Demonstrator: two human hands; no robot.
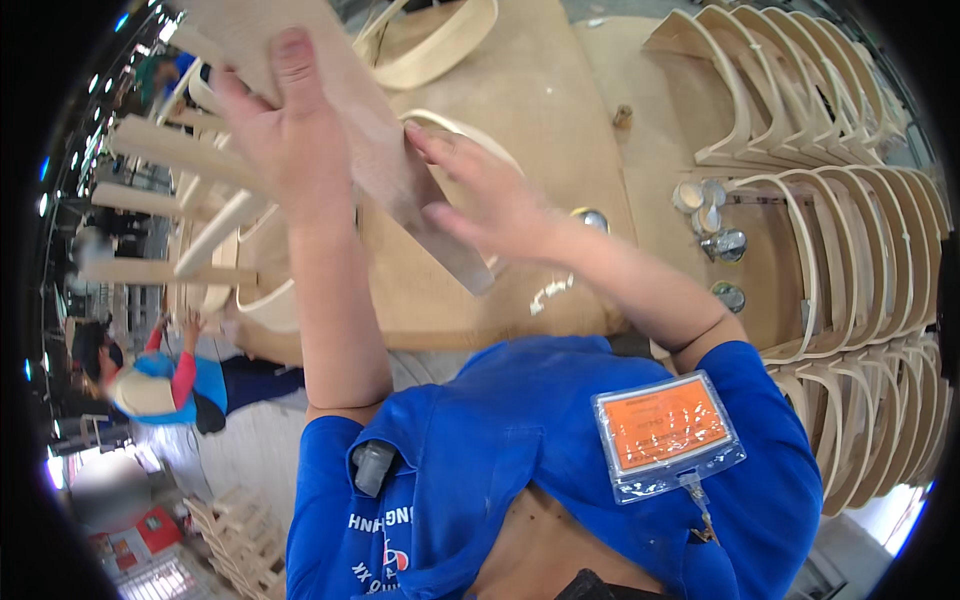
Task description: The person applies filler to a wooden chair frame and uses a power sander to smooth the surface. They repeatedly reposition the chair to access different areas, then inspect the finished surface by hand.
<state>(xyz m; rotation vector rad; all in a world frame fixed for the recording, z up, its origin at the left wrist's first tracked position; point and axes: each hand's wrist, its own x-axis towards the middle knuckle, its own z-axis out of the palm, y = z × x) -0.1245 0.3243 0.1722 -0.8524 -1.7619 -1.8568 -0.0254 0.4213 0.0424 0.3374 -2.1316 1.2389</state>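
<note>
A long, pale wooden board [375,165] slants across the upper middle, tilted above the work table, and its lower end narrows. My left hand [300,135] grips it toward its upper end, thumb lying along the near face; some of the fingers are hidden. On the board's right edge, my right hand [495,200] rests with its fingers stretched out and apart, slightly smeared by motion. Behind the board lies a curved wooden frame [465,125] on the table, partly covered by my hands and the board. Another curved wooden piece [435,65] sits farther back.
Rows of curved wooden frames [800,250] stand on the right. Small tins [728,243] and a round lid [688,196] lie beside them on the table [560,90]. Wooden legs [180,150] jut out at left. A person [170,385] works beyond the table's left side.
</note>
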